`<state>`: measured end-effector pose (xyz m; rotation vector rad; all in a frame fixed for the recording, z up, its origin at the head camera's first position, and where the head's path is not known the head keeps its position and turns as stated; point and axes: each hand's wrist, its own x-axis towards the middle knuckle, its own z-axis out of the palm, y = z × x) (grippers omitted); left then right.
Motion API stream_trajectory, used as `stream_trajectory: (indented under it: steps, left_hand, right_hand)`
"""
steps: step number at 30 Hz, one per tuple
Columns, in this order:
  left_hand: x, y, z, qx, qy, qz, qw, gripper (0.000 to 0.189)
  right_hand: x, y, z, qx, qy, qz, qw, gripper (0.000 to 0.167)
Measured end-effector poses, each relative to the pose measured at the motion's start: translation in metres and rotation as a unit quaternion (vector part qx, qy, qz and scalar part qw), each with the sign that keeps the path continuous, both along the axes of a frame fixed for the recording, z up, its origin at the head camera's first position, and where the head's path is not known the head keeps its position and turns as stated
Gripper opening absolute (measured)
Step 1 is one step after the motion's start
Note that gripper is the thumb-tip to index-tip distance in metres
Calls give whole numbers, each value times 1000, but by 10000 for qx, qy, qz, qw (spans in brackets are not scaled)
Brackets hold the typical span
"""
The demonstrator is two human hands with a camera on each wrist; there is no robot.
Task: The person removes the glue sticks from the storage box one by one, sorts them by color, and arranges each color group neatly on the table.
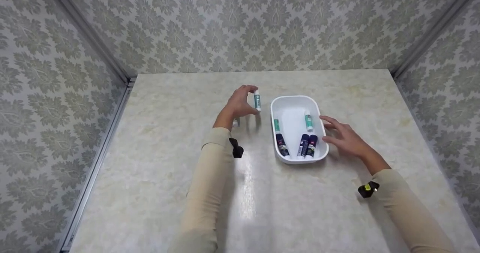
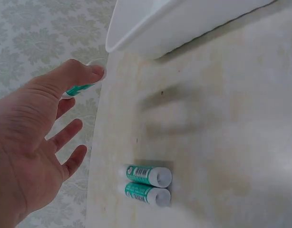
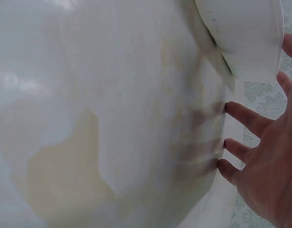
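My left hand (image 1: 239,104) pinches a teal-and-white glue stick (image 1: 257,101) between thumb and fingers, above the table and left of a white tub (image 1: 294,161). In the left wrist view, two more teal glue sticks (image 2: 142,175) lie side by side on the table below that hand; in the head view the hand and wrist mostly hide them. Inside the tub are two teal glue sticks (image 1: 308,122) and three dark navy ones (image 1: 303,146). My right hand (image 1: 347,138) is at the tub's right rim, thumb and a finger against it, the other fingers spread loosely.
The tub stands on a pale marbled table (image 1: 161,170). Patterned panels (image 1: 232,28) rise behind and on both sides, with metal framing (image 1: 93,163) along the left edge.
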<state>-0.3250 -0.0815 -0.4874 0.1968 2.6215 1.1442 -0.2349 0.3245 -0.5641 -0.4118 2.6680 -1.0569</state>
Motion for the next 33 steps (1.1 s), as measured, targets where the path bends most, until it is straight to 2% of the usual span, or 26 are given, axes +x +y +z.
stream_trajectory:
  steps: [10,25,33]
  left_hand:
    - [4,-38,-9,-230,9,86,9997,87]
    - [8,-89,-18,-338,-597,496,9964,87]
    - [9,-102,-30,-351,-762,603,9946,89]
  right_hand:
    - [2,3,-3,-110,75,38,9999,75]
    - [2,3,-6,-126,150,64,9998,74]
    - [-1,4,-5,-286,311,193,9989,73]
